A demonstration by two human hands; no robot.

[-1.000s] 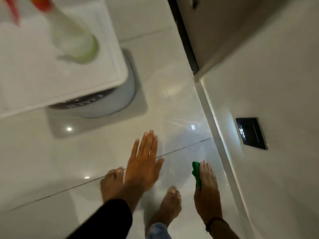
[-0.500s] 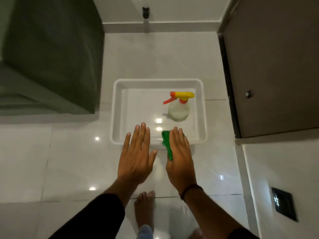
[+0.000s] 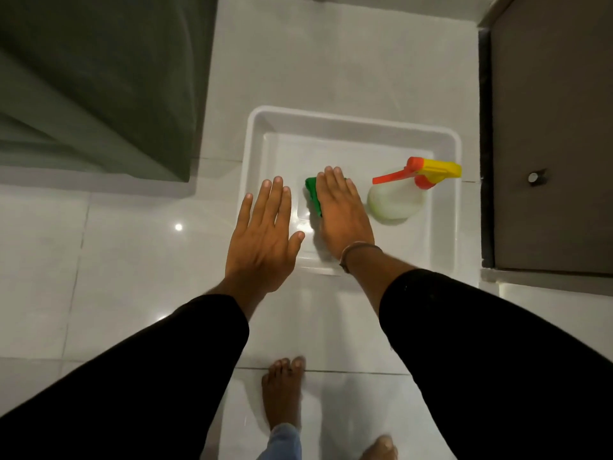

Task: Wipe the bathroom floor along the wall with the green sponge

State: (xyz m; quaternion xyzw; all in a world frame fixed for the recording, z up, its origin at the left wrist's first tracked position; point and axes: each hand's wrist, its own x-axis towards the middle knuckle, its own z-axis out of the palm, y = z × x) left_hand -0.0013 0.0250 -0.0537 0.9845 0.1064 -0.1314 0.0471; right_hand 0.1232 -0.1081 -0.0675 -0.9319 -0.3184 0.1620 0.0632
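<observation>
While your right hand point(image 3: 343, 215) lies flat over the green sponge point(image 3: 313, 196), its grip is closed on that sponge, fingers together and extended, with only a green edge showing on the thumb side. Your left hand point(image 3: 263, 240) is spread wide and holds nothing. Both hang above the white tray point(image 3: 351, 122), where a spray bottle point(image 3: 399, 197) stands just beside the sponge. Judgement: wiping is not under way; the sponge is over the tray, not on the floor point(image 3: 132, 260). Whether it touches the tray bottom cannot be told. Next you must either set it down or carry it to the wall's foot. The sponge looks bright green and thin.
</observation>
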